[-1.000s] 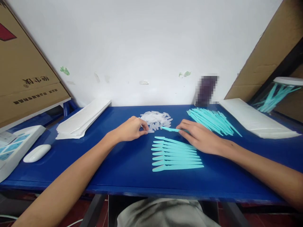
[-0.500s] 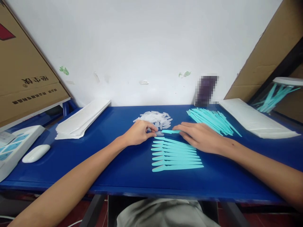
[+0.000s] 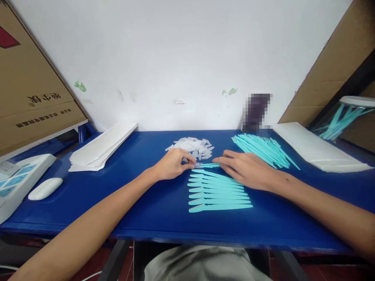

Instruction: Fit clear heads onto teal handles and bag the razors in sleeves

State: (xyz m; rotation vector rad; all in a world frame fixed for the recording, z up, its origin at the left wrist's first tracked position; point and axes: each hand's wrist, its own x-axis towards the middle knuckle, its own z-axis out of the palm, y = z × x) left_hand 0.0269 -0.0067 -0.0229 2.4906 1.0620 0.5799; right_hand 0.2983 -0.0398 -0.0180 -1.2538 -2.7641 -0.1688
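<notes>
My left hand pinches a small clear plastic cap between thumb and fingertips. From the right, my right hand grips a turquoise eyebrow razor by its handle. The razor's blade end meets the cap; how far it sits inside is too small to tell. Behind my left hand lies a heap of loose clear caps. Just below both hands, several turquoise razors lie in a row, heads to the left. Beyond my right hand is a pile of more razors.
White flat packets lie at the left, and a white padded packet at the right. A white mouse sits near a white device. Cardboard boxes stand at both sides, with a clear tub of razors at far right.
The razor in my right hand has moved slightly down and turned in line with the cap, its blade end now at the cap. My left hand has stayed almost still.
</notes>
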